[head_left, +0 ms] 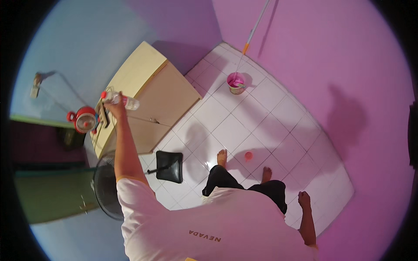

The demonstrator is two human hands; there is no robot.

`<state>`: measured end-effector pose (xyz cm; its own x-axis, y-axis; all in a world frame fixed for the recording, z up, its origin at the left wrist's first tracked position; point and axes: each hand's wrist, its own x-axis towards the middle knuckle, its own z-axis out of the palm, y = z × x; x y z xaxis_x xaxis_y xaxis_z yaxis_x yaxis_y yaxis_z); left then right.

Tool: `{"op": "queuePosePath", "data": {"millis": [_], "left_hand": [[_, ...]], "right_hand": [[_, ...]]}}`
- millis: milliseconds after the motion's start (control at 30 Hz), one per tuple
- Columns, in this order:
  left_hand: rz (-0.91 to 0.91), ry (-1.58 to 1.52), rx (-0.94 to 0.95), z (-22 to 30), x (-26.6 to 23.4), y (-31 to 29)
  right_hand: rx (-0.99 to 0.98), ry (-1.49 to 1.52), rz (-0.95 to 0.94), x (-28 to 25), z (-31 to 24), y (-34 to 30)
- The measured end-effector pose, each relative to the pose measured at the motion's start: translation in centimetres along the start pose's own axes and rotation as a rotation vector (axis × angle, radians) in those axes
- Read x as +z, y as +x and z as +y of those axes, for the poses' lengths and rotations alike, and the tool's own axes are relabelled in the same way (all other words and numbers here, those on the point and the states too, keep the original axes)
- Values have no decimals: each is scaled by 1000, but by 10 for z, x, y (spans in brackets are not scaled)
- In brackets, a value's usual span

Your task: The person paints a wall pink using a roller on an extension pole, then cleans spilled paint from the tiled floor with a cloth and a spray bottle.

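With my left arm stretched out, my left hand (115,108) is closed around a clear plastic bottle (130,103) with a red cap. The bottle lies tilted on its side in my grip, over the top of a cream cabinet (138,71). Close to that hand are a power strip (102,115) and a small red fan (85,120) on the cabinet. My right hand (304,199) hangs low beside my right leg, its fingers curled in, and nothing shows in it.
A large black fan (109,187) on a square black base (170,167) stands left of me. On the tiled floor (226,126) are a small red cup-like object (248,155) and a pink bucket (236,84) with a long-handled mop (246,47) leaning to the wall.
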<state>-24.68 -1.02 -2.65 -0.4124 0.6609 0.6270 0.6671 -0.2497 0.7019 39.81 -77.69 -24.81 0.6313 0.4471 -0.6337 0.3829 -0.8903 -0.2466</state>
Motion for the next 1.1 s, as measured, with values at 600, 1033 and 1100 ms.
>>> {"op": "queuePosePath", "data": {"millis": [600,1033,1100], "left_hand": [[-181,-1266,-623,-238,95,212],[-185,-119,-68,-132,103,37],[-250,-40,-33,-110,89,-23]], "right_hand": [[171,210,-7,55,-228,-146],[325,411,74,129,-142,-224],[368,463,71,137,-114,-238]]}}
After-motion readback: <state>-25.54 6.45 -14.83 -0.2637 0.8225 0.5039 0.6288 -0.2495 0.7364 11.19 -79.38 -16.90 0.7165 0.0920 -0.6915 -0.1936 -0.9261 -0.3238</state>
